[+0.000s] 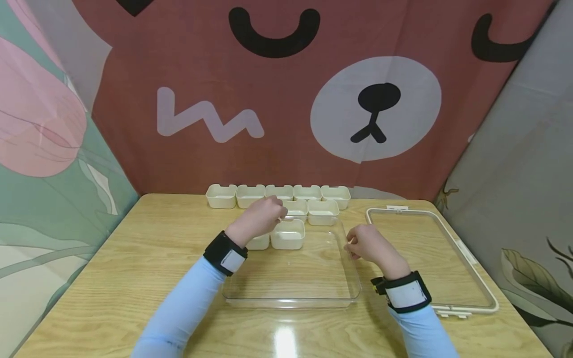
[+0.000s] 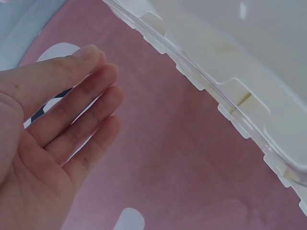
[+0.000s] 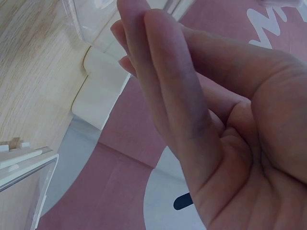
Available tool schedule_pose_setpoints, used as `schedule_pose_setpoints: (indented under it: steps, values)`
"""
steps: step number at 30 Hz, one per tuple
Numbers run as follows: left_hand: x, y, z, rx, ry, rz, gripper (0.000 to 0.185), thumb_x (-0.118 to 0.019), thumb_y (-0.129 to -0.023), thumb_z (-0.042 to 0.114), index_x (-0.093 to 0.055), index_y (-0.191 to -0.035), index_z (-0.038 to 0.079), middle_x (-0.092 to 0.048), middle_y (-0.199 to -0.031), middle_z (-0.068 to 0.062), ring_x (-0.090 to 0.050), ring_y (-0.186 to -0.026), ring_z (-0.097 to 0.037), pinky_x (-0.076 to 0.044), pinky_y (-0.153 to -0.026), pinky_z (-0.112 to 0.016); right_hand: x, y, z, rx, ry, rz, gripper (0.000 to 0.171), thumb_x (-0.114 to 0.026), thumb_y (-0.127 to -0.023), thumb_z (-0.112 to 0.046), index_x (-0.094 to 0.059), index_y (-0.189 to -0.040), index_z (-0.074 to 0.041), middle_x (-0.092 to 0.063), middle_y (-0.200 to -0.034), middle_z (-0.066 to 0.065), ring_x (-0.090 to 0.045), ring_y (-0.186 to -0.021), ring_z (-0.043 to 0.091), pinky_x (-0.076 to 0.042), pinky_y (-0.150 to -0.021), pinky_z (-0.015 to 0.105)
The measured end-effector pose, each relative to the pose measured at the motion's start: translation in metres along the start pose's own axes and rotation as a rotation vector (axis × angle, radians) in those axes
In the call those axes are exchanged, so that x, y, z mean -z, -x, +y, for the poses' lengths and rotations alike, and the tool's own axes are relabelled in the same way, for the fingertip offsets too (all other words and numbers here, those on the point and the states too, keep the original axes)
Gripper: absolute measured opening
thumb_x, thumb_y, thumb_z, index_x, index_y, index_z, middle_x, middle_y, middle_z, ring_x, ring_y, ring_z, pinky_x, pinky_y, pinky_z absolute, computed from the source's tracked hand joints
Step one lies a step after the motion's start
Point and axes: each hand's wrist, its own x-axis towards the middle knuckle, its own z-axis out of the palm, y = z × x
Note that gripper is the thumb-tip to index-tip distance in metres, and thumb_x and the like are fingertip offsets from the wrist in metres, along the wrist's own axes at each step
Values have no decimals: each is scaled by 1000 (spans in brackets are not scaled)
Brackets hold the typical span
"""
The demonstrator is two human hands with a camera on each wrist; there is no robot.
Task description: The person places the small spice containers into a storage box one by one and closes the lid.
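Note:
A clear plastic tray (image 1: pixel 291 301) lies in the middle of the wooden table. Two small cream bins (image 1: pixel 288 233) stand in its far left part. My left hand (image 1: pixel 264 215) hovers over them. In the left wrist view its fingers (image 2: pixel 72 120) are straight and hold nothing, with the cream bins (image 2: pixel 230 57) off to one side. My right hand (image 1: pixel 362 241) is at the tray's right rim. Its fingers (image 3: pixel 192 120) lie straight and together, also empty. The tray's corner (image 3: pixel 91 19) and a cream bin (image 3: pixel 100 91) show beyond them.
Several more cream bins (image 1: pixel 277 193) stand in a row at the table's far edge, with two (image 1: pixel 322 211) just in front of them. A white-framed clear lid (image 1: pixel 474 278) lies flat to the right. Printed cloth walls enclose the table on three sides.

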Motion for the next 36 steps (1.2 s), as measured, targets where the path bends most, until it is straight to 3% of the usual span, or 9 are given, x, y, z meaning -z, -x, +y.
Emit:
schedule_pose_setpoints:
  steps: [14, 19, 29, 36]
  values:
    - [-3, -17, -15, -9, -40, -25, 17, -67, -76, -8, -72, -79, 8, -61, -72, -2, -55, -70, -16, -44, -61, -26, 1, -1, -1, -1, -4, 21, 22, -67, -84, -6, -66, -100, 9, -70, -77, 11, -66, -59, 13, -54, -57, 29]
    - [-7, -22, -20, -3, -32, -40, 21, -63, -76, -11, -70, -75, 10, -56, -67, -1, -45, -64, -13, -35, -56, -23, -1, -1, 0, -12, -6, 21, 23, -67, -85, -7, -66, -102, 9, -70, -78, 11, -66, -59, 14, -54, -57, 29]
    - [-14, -31, -29, -4, -16, -91, 31, -55, -70, -18, -52, -61, 11, -36, -65, 4, -32, -63, -12, -21, -53, -23, -1, -1, 0, 4, -2, 22, 24, -66, -85, -7, -65, -102, 9, -70, -75, 10, -67, -60, 15, -54, -59, 30]
    - [-17, -37, -33, -12, -8, -126, 29, -54, -71, -20, -61, -66, 8, -39, -67, 3, -33, -64, -13, -22, -53, -24, -2, -1, -1, 5, 0, 27, 22, -66, -85, -7, -66, -101, 9, -70, -73, 9, -67, -60, 16, -53, -59, 30]
